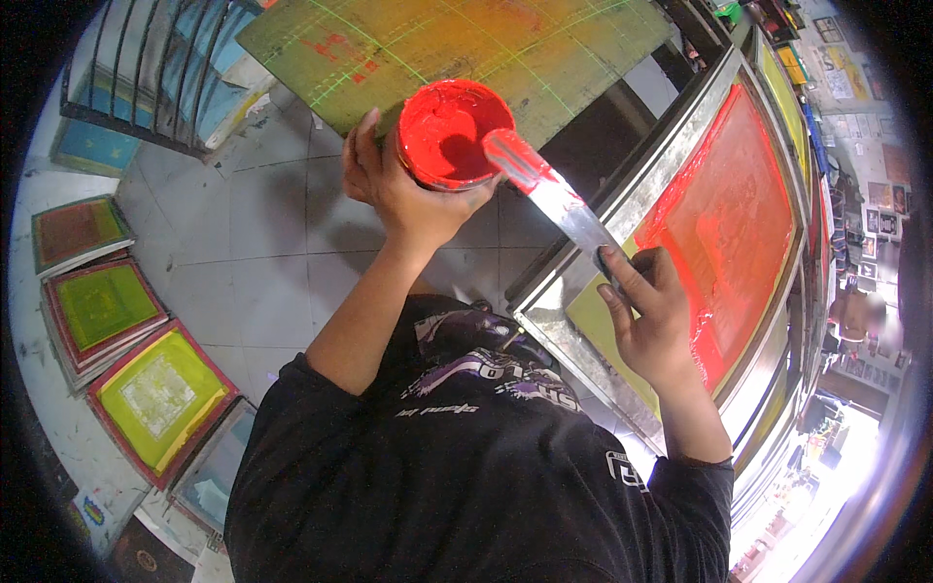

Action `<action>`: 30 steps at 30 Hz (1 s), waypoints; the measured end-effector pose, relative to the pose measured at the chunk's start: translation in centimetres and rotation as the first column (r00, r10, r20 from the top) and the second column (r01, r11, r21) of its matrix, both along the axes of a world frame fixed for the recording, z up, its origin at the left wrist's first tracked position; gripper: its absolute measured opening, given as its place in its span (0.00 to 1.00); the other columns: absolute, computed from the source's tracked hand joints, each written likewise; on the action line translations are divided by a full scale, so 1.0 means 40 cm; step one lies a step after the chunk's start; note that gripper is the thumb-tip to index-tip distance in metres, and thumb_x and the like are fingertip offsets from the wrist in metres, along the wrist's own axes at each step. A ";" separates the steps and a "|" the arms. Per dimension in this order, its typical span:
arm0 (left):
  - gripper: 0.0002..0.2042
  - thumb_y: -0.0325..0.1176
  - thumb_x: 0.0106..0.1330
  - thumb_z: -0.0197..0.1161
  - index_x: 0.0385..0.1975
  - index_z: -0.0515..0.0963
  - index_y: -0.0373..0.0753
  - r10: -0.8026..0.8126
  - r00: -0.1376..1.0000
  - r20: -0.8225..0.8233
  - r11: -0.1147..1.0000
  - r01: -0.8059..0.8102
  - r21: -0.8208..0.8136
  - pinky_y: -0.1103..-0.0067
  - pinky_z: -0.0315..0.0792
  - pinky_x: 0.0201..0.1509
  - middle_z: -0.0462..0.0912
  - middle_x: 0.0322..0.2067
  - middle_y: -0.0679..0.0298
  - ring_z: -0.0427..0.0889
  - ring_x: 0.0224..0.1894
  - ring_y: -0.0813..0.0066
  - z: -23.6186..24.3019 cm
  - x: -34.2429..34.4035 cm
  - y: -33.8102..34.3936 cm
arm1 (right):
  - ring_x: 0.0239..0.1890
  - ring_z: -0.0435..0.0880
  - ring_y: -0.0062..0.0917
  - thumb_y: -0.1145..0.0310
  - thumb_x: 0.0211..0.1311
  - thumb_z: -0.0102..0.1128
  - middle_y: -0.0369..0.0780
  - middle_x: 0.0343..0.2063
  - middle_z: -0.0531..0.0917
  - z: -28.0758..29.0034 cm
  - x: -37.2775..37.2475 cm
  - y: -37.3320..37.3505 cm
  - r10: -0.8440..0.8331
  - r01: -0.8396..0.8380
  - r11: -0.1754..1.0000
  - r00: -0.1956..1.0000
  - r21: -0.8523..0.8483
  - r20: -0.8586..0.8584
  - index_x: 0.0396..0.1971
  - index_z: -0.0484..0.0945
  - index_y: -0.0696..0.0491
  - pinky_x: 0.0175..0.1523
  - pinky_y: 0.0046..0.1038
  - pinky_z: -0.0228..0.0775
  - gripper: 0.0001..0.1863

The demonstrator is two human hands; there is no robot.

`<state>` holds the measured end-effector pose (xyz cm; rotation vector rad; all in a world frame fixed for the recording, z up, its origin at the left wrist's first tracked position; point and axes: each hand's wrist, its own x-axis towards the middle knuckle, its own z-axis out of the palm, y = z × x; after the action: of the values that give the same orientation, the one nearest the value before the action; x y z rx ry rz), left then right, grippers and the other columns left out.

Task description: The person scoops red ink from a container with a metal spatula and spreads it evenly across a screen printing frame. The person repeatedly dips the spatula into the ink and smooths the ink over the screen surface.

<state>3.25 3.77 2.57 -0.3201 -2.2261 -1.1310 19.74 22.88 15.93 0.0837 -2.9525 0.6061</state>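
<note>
Here, in the head view, the left hand (403, 189) is wrapped around a small round tub of red ink (445, 133), fingers curled about its wall, holding it up in front of the chest with the open mouth tilted toward the camera. The right hand (653, 316) is closed on the handle end of a long metal spatula (554, 194), index finger laid along the blade. The blade runs up and to the left, and its red-coated tip sits at the tub's rim, inside the mouth.

Below the right hand lies a metal-framed printing screen (622, 209), its mesh smeared with red ink toward the far right side and yellow-green at the near corner. The spatula's handle end hovers over the screen's near-left frame edge.

Behind the tub, at the top, is a green board with a grid of lines (457, 44). On the tiled floor (243, 233) at the left lie several framed screens (160, 394) in green, yellow and red, near the lower-left edge of the floor. The person wears a black shirt (466, 466).
</note>
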 end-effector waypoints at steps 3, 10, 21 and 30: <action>0.44 0.48 0.25 0.79 0.53 0.73 0.46 -0.017 1.000 -0.024 1.000 0.018 0.021 0.52 0.49 0.62 0.65 0.56 0.52 0.57 0.61 0.48 -0.010 -0.004 -0.001 | 0.23 0.73 0.31 0.75 0.51 0.64 0.41 0.26 0.70 0.000 0.009 -0.015 -0.028 0.022 0.991 0.999 0.134 0.044 0.52 0.78 0.39 0.25 0.32 0.67 0.26; 0.43 0.49 0.27 0.79 0.51 0.73 0.44 0.015 0.998 -0.060 0.997 -0.020 -0.080 0.53 0.53 0.61 0.69 0.53 0.53 0.61 0.60 0.50 -0.007 0.004 -0.009 | 0.24 0.75 0.34 0.79 0.50 0.62 0.43 0.27 0.71 0.086 0.046 -0.034 -0.073 0.031 0.976 0.979 0.216 0.190 0.51 0.78 0.45 0.27 0.34 0.68 0.25; 0.41 0.45 0.36 0.82 0.52 0.72 0.35 -0.332 0.932 0.147 0.893 0.260 0.367 0.65 0.69 0.55 0.77 0.49 0.58 0.76 0.50 0.60 -0.051 0.011 -0.016 | 0.44 0.81 0.25 0.72 0.61 0.59 0.43 0.45 0.81 0.130 0.272 0.180 -0.405 0.360 0.835 0.914 -0.417 -0.022 0.60 0.68 0.56 0.52 0.26 0.70 0.26; 0.36 0.45 0.37 0.82 0.47 0.76 0.31 -0.186 0.982 -0.028 0.980 0.188 0.059 0.70 0.75 0.48 0.80 0.46 0.52 0.81 0.45 0.61 -0.032 -0.049 -0.041 | 0.31 0.76 0.18 0.66 0.57 0.65 0.38 0.32 0.81 0.060 0.759 0.372 -0.842 0.824 0.509 0.537 -0.247 0.055 0.52 0.78 0.53 0.38 0.23 0.69 0.21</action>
<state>1.31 2.13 1.30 -0.5228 -2.1723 -1.2851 50.10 37.77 18.32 -1.2521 -2.3463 0.7386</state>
